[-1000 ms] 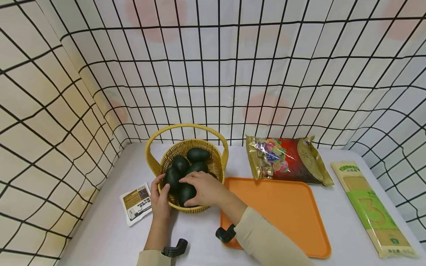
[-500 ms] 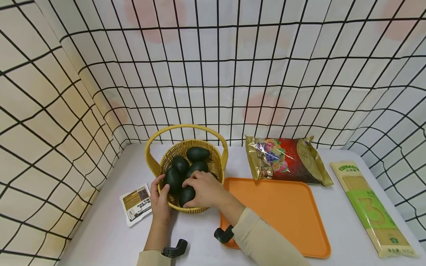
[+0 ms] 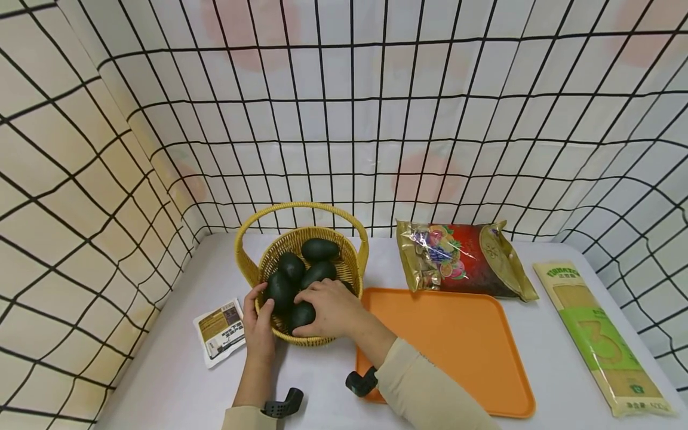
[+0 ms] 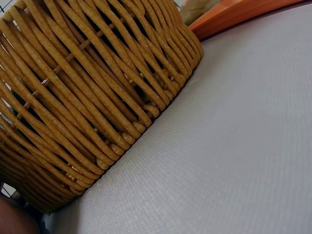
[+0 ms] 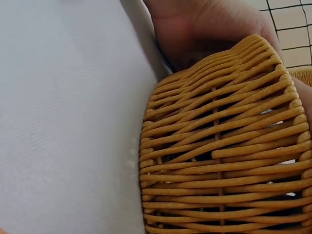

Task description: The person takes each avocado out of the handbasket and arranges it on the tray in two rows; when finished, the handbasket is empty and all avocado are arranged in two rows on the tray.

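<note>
On a white table (image 3: 161, 370), a person's left hand (image 3: 259, 322) grips a wicker basket (image 3: 309, 341) at eight o'clock as the right hand (image 3: 335, 307) clasps an avocado (image 3: 302, 318) inside at six. More avocados (image 3: 319, 249) lie beside and beyond it. From the basket, an orange tray (image 3: 446, 352) sits at four, a white packet (image 3: 220, 331) at eight, a green-labeled pack (image 3: 602, 340) at three, a red-gold bag (image 3: 467, 257) between two and three, a gridded wall (image 3: 333, 119) at twelve.

The basket (image 3: 352, 266) is ridged, wicker-like weave, the bag (image 3: 467, 257) at its three o'clock glossy plastic, the tray (image 3: 451, 352) at four smooth plastic, the tabletop (image 3: 317, 388) matt cloth.
</note>
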A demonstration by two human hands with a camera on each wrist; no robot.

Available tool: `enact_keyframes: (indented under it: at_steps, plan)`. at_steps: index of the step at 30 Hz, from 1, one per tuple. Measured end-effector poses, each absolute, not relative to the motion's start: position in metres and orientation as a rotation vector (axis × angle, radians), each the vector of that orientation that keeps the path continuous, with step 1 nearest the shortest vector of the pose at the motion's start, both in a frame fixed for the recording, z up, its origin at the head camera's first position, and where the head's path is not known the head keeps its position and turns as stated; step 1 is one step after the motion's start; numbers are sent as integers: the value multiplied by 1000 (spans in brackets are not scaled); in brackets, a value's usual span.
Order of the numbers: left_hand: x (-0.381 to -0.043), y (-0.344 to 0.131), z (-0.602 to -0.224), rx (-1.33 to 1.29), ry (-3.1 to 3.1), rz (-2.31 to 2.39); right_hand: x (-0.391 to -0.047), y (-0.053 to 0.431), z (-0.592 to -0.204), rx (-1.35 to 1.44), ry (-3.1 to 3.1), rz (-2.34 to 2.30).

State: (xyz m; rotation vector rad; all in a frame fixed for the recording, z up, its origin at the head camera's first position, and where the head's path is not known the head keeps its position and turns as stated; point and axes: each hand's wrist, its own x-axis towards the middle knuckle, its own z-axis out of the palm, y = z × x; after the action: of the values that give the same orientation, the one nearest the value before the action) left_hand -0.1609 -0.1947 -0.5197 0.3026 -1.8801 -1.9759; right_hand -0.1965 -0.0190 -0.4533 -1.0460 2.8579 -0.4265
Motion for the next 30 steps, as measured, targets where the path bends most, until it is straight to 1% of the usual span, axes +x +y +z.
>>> enact_keyframes:
  at_steps: [6, 16, 24, 30]
  plan:
    - [-161, -196, -519, 297, -1863, -1991, -193, -17, -451, -1020, 2886, -595]
    - [-160, -196, -522, 292, -1895, -1975, -192, -10, -453, -931, 2778, -1018]
    - [-162, -196, -522, 268, -1864, -1969, -191, -7, -456, -989, 2780, -1178]
    - [-161, -195, -522, 286, -1874, -1985, -187, -4, -460, -992, 2787, -1404]
